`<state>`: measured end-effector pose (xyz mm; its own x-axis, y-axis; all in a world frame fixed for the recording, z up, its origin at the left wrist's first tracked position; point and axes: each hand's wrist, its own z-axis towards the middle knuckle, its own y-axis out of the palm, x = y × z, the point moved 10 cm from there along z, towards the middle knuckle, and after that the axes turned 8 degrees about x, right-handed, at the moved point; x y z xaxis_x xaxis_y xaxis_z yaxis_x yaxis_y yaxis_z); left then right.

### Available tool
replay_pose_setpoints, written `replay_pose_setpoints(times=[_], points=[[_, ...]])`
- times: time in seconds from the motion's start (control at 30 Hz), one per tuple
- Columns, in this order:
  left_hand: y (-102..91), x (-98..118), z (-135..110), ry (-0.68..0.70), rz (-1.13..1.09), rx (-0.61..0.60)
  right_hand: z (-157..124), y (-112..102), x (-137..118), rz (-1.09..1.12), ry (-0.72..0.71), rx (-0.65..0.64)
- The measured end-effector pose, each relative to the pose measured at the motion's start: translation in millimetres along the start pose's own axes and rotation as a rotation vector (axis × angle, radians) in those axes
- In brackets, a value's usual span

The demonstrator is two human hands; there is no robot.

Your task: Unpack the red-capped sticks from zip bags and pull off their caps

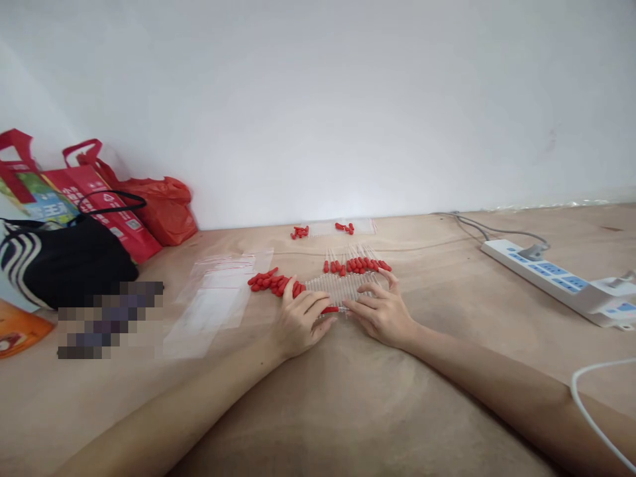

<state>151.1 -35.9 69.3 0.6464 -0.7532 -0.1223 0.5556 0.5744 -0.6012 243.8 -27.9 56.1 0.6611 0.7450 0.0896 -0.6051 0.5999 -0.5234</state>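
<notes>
My left hand (304,323) is closed, pinching a red rubber dropper bulb (330,309) between thumb and fingers. My right hand (383,313) is closed too, its fingertips on a thin clear dropper tube (343,309) that meets the bulb's right end. Just beyond both hands lies a row of clear tubes (338,289). A pile of loose red bulbs (271,281) sits left of that row, beside my left fingers. Farther back, several droppers with red bulbs fitted (362,264) lie side by side, bulbs toward me.
Flat clear plastic bags (218,291) lie to the left. Near the wall is a bag of tubes (322,228) with red bulbs (299,232) beside it. A white power strip (541,268) and a white cable (579,391) are at right. Shopping bags (163,205) and a black bag (74,258) stand at left.
</notes>
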Motion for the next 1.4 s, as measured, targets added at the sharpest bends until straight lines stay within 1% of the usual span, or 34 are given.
replay_pose_setpoints(times=[0.1, 0.2, 0.3, 0.43, 0.57, 0.67, 0.77, 0.9, 0.97, 1.03, 1.1, 1.13, 1.2, 1.23, 1.3, 1.37, 1.4], points=[[10.6, -3, -1, -0.046, -0.013, -0.090, 1, 0, 0, -0.003, 0.013, -0.031], [14.1, -5, -2, -0.069, -0.027, -0.115, 2, 0, -1, -0.009, 0.008, -0.045], [11.0, -7, -1, -0.083, -0.021, -0.101, 2, -3, -3, -0.003, -0.021, -0.043], [5.9, -3, -2, -0.052, -0.017, -0.089, 3, -8, -7, 0.008, -0.065, -0.016], [6.1, -1, -4, -0.048, -0.018, -0.104, 3, -9, -8, 0.011, -0.062, -0.004], [5.4, -1, -4, -0.048, -0.026, -0.100, 2, -8, -6, 0.012, -0.042, -0.013], [2.7, -6, -7, -0.063, -0.034, -0.093, -1, -8, 0, 0.010, -0.015, -0.037], [-6.1, -22, -14, -0.157, -0.044, -0.038, -8, -14, 21, -0.049, 0.094, -0.012], [-11.3, -33, -15, -0.223, -0.069, 0.005, -11, -15, 33, -0.087, 0.172, -0.011], [-18.3, -50, -13, -0.299, -0.055, 0.053, -14, -12, 43, -0.124, 0.241, -0.025], [-26.6, -77, -10, -0.399, 0.012, 0.087, -16, -7, 50, -0.159, 0.292, -0.053], [-29.4, -94, -9, -0.461, 0.052, 0.081, -16, -4, 52, -0.174, 0.311, -0.068], [-30.3, -134, -9, -0.607, 0.115, 0.024, -16, -1, 56, -0.198, 0.340, -0.078], [-27.0, -153, -11, -0.681, 0.145, -0.041, -16, -1, 58, -0.208, 0.348, -0.073], [-11.7, -187, -21, -0.825, 0.163, -0.230, -16, -2, 60, -0.227, 0.361, -0.048], [3.1, -205, -28, -0.888, 0.163, -0.365, -16, -3, 61, -0.243, 0.360, -0.029], [9.0, -210, -30, -0.898, 0.165, -0.401, -16, -3, 61, -0.250, 0.356, -0.029]])
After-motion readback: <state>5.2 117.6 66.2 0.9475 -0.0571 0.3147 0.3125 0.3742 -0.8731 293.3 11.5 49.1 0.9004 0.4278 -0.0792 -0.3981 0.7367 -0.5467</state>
